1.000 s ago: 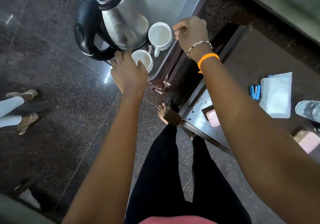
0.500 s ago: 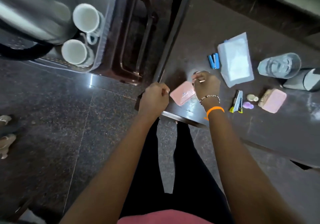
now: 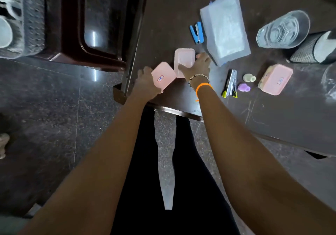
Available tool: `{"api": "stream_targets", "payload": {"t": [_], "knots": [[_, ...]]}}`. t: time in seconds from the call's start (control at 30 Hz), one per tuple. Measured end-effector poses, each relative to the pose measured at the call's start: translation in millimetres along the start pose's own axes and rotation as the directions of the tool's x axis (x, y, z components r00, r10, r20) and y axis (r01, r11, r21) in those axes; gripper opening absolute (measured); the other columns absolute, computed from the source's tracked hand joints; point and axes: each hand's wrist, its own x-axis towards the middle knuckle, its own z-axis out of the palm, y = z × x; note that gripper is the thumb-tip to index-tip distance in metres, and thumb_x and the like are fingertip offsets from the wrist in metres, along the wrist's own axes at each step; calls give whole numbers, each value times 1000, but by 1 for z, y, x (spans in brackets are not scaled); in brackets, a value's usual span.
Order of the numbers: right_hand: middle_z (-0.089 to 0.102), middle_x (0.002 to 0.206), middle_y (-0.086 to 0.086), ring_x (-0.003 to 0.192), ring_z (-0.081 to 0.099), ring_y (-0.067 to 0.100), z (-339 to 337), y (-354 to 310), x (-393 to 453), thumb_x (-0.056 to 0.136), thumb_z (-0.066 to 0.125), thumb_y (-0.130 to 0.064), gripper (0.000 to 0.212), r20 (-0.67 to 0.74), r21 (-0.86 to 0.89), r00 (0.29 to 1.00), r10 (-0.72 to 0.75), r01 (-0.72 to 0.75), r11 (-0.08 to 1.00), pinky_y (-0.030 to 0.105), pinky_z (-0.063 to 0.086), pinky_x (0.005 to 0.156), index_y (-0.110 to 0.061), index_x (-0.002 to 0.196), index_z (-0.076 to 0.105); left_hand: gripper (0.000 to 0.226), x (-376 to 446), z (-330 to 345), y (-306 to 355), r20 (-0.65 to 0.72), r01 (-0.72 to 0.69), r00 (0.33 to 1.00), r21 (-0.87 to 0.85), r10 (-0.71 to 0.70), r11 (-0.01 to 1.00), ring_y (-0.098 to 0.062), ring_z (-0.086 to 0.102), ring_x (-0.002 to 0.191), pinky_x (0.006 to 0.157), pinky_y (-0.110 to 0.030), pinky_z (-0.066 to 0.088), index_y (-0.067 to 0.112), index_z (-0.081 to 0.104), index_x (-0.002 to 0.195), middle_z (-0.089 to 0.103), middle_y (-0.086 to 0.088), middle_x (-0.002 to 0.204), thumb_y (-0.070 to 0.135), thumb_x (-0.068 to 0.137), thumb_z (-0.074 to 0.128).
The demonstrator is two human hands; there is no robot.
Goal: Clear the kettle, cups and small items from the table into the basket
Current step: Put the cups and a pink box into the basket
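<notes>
Since 0.5 s ago: pink box near the counter corner now in two parts. Left hand (image 3: pixel 146 85) has lifted the pink lid (image 3: pixel 162 76), fingers curled under its near edge, lid tilted, small sticker facing up. Right hand (image 3: pixel 197 67) has shifted onto the pink box base (image 3: pixel 184 62), which lies flat on the counter (image 3: pixel 272 118); fingers spread loosely over its near-right edge, thumb tip at the far-right corner. Whether it grips or only steadies the base: cannot tell. Beaded bracelet and orange band on the right wrist.

Other items on the counter, left to right:
- blue stapler (image 3: pixel 196 32), just beyond the base
- clear plastic pouch (image 3: pixel 225 27), its near corner beside the right hand
- black stapler with yellow tips (image 3: pixel 230 83), right of the right wrist
- pale green small item (image 3: pixel 249 78) and purple small item (image 3: pixel 244 87), close together
- second pink box (image 3: pixel 276 79), lid on, sticker up
- glass tumbler (image 3: pixel 283 30) lying on its side
- mesh-walled holder (image 3: pixel 312 50), also on its side, partly cut off by the frame edge

Basket (image 3: pixel 32 25) at far left, on a dark brown stool (image 3: pixel 72 52), well apart from the counter items. Two white cups (image 3: pixel 5 32) show inside it at the frame edge. Kettle out of view.
</notes>
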Motion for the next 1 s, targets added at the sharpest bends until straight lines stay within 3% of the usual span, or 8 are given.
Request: {"api": "stream_targets", "payload": {"t": [0.17, 0.3, 0.47, 0.57, 0.7, 0.83, 0.9, 1.0], "knots": [[45, 131, 14, 122, 45, 33, -6, -3, 7, 64, 81, -29, 76, 12, 36, 1000, 23, -24, 999, 40, 40, 100, -5, 121, 35, 54, 2, 14, 11, -87, 53, 995, 37, -50, 998, -43, 44, 121, 102, -46, 36, -3, 35, 123, 40, -23, 133, 4, 78, 65], [57, 116, 11, 115, 52, 33, -17, 0, 8, 66, 80, -22, 62, 43, 48, 999, 17, -19, 999, 39, 44, 97, -15, 101, 29, 47, 0, 21, 10, -106, 60, 993, 32, -57, 998, -41, 45, 117, 98, -43, 37, 0, 37, 119, 53, -25, 123, 5, 79, 62], [61, 120, 7, 118, 52, 26, -30, -1, 4, 72, 76, -22, 57, 57, 28, 998, 3, -4, 1000, 31, 41, 96, -8, 119, 47, 48, -10, 19, 2, -152, -11, 988, -17, 8, 1000, -36, 47, 114, 99, -35, 33, 5, 52, 117, 51, -17, 122, 16, 73, 70], [63, 121, 9, 112, 58, 25, -35, -11, -7, 75, 73, -19, 50, 91, 109, 994, -61, 51, 993, 29, 44, 94, -8, 119, 53, 38, -22, 6, -3, -254, -12, 967, -191, -37, 981, -32, 54, 104, 95, -32, 42, 5, 60, 107, 52, -16, 116, 15, 71, 70], [64, 115, 10, 97, 58, 22, -36, -38, -26, 77, 67, -10, 42, 145, 246, 979, -141, 102, 964, 36, 50, 93, -9, 118, 57, 34, -42, -27, -13, -386, -59, 914, -426, -123, 903, -29, 56, 104, 90, -30, 45, 5, 56, 106, 52, -15, 117, 8, 72, 63], [58, 109, 6, 94, 54, 17, -23, -81, -51, 76, 63, -2, 47, 192, 359, 957, -217, 137, 923, 40, 52, 88, -10, 121, 51, 39, -59, -74, -29, -540, -166, 833, -448, -118, 878, -28, 52, 106, 93, -38, 46, 3, 52, 107, 49, -9, 110, 3, 69, 61], [52, 108, 3, 94, 51, 16, -14, -106, -62, 76, 64, -1, 51, 175, 385, 948, -267, 184, 905, 36, 50, 82, -11, 123, 46, 40, -67, -101, -36, -615, -225, 781, -442, -110, 869, -26, 52, 105, 92, -36, 47, 4, 52, 107, 44, -1, 105, 4, 68, 63], [50, 99, -3, 83, 51, 8, 3, -143, -74, 76, 65, -1, 54, 146, 421, 927, -346, 259, 870, 9, 44, 65, -9, 125, 44, 40, -74, -144, -51, -729, -328, 678, -412, -91, 850, -27, 54, 100, 89, -44, 50, 3, 55, 105, 41, 7, 101, 0, 67, 64]]}}
